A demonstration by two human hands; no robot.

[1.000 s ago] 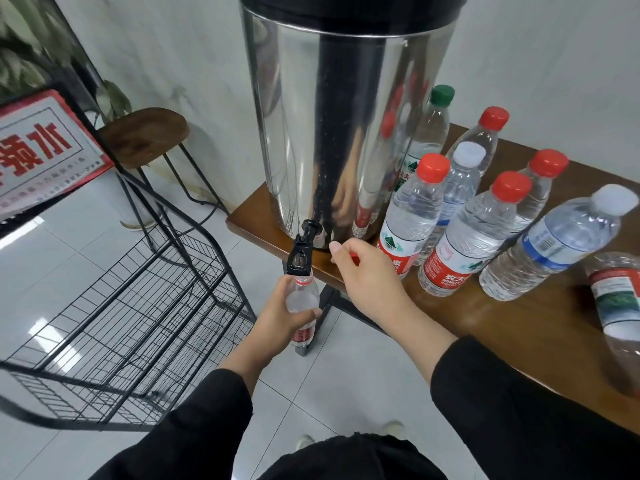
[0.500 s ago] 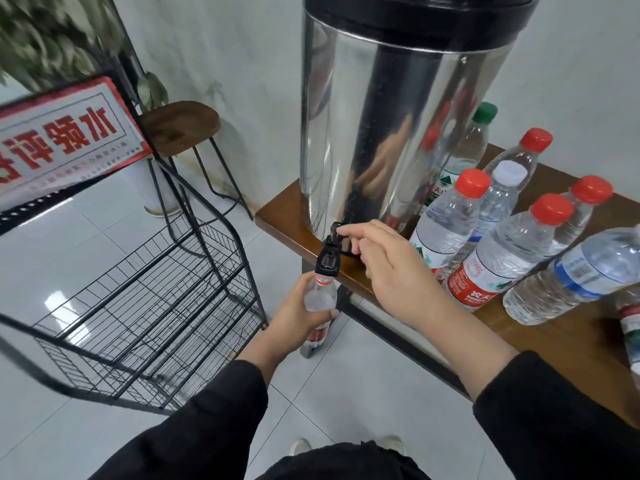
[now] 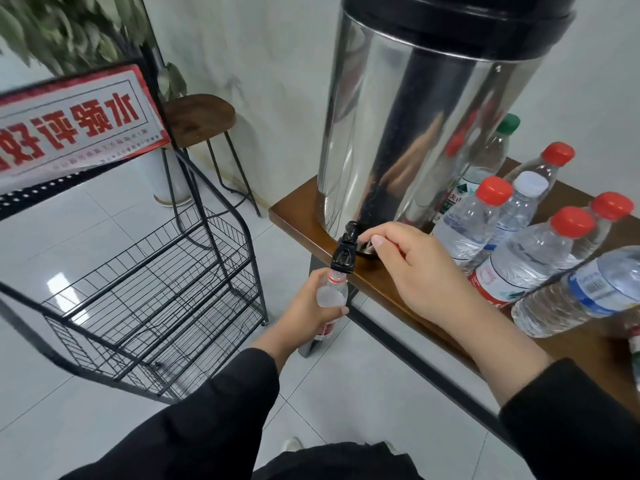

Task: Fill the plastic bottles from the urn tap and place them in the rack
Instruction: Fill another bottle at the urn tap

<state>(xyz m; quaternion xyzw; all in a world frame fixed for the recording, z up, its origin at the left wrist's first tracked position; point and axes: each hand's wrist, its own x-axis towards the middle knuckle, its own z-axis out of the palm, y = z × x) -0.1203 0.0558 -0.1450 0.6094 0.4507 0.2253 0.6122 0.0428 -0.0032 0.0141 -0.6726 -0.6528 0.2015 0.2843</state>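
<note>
Left hand (image 3: 304, 320) fingers wrap bottle (image 3: 330, 296), mouth under tap (image 3: 344, 251). Right hand (image 3: 412, 268) fingers curled by tap; grip hidden, cannot tell.

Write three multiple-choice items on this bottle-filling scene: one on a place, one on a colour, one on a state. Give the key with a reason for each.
1. Where is the mouth of the bottle that the left hand holds?
A. Right under the black tap
B. Inside the wire rack
C. On the stool

2. What colour is the cap of the bottle at the back beside the urn?
A. Yellow
B. Green
C. Black

3. What is the state of the wire rack's shelves?
A. Full of bottles
B. Holding one bottle
C. No bottles seen on them

Key: 1 A, the neck sits just below the spout. 2 B, the green cap shows behind the red ones. 3 C, only bare wire shows.
</note>
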